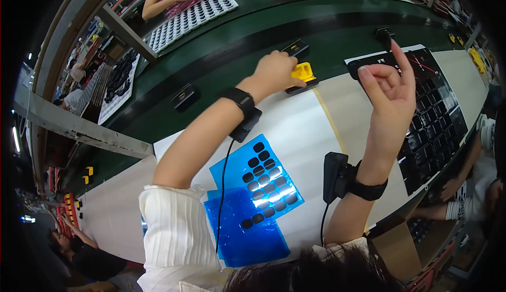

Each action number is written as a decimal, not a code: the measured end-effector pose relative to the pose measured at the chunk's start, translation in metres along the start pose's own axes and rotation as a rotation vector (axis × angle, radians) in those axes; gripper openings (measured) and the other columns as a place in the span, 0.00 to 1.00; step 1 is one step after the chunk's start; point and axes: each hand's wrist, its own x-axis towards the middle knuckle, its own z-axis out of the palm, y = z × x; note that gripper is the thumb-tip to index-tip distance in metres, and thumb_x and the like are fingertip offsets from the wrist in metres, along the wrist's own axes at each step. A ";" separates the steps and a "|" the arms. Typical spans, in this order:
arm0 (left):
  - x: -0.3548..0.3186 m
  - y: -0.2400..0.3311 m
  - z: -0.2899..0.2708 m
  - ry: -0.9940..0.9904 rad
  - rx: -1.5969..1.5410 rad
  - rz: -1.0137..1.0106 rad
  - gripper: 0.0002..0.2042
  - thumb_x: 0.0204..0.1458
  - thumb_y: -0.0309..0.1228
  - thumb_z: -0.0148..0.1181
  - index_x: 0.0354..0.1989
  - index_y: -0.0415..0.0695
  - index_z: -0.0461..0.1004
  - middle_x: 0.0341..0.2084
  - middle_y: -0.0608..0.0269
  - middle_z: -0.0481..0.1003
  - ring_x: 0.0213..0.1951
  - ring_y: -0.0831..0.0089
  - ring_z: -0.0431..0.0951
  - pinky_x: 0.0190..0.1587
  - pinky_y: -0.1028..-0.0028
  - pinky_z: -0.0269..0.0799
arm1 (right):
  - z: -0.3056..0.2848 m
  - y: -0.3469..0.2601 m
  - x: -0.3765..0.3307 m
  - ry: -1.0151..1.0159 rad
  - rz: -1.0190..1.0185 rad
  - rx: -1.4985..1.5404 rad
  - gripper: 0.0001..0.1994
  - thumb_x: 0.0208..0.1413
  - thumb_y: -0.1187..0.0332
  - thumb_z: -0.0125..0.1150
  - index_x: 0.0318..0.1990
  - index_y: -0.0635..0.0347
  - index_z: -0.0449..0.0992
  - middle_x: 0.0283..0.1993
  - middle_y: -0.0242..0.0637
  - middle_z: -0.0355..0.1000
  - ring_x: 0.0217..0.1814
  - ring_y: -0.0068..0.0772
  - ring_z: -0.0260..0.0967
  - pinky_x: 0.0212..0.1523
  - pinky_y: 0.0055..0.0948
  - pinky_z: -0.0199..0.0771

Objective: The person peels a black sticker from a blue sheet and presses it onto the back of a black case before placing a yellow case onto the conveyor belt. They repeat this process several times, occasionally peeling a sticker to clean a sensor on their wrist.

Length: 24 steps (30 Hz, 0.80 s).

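Observation:
My left hand (275, 71) reaches over the near edge of the green belt. Its fingers and thumb close on the left side of a small black case with a yellow inside (303, 71), which stands open. My right hand (391, 84) is raised to the right of it, thumb and a finger pinched at a small black rounded piece (354, 69); another finger points up. In front of me, blue film sheets (247, 200) carry rows of black rounded-square stickers (269, 188). Black wrist devices with cables sit on both my wrists.
Closed black cases (184, 97) lie on the green belt (221, 55). At right lies a black sheet of cut pieces (429, 115). Across the belt, a person in a striped shirt works at a white tray (192, 20). A metal post (79, 126) stands left; co-workers sit both sides.

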 end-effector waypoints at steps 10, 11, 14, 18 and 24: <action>0.003 0.008 0.020 -0.216 0.252 0.126 0.10 0.41 0.36 0.51 0.23 0.45 0.76 0.22 0.59 0.74 0.27 0.62 0.74 0.29 0.68 0.67 | 0.000 0.003 -0.002 -0.051 0.023 0.089 0.25 0.44 0.82 0.55 0.53 0.67 0.59 0.29 0.32 0.67 0.34 0.19 0.64 0.41 0.16 0.63; 0.001 0.009 0.012 -0.176 0.231 0.169 0.12 0.41 0.38 0.51 0.21 0.43 0.75 0.19 0.57 0.73 0.26 0.61 0.74 0.29 0.68 0.68 | -0.002 -0.002 -0.004 -0.015 0.018 0.050 0.24 0.45 0.82 0.54 0.53 0.67 0.59 0.29 0.32 0.66 0.34 0.19 0.64 0.42 0.15 0.63; -0.015 -0.002 -0.018 -0.038 0.047 0.083 0.15 0.41 0.41 0.52 0.17 0.41 0.74 0.16 0.56 0.72 0.23 0.61 0.73 0.28 0.68 0.67 | -0.005 -0.006 -0.010 -0.024 0.018 0.024 0.24 0.46 0.81 0.53 0.54 0.67 0.58 0.29 0.30 0.67 0.34 0.17 0.62 0.43 0.14 0.59; -0.028 -0.034 -0.044 0.253 -0.433 -0.252 0.17 0.38 0.43 0.55 0.13 0.39 0.72 0.13 0.55 0.70 0.19 0.64 0.71 0.26 0.70 0.67 | 0.001 -0.008 -0.011 -0.031 0.013 -0.002 0.23 0.47 0.80 0.53 0.54 0.67 0.58 0.29 0.29 0.67 0.33 0.16 0.61 0.43 0.14 0.58; -0.041 -0.121 -0.020 0.603 -1.539 -0.904 0.09 0.42 0.34 0.56 0.20 0.40 0.71 0.15 0.63 0.69 0.16 0.70 0.69 0.21 0.75 0.65 | 0.003 -0.007 -0.007 -0.051 0.019 0.019 0.23 0.47 0.80 0.52 0.54 0.69 0.58 0.29 0.30 0.67 0.34 0.16 0.62 0.44 0.15 0.58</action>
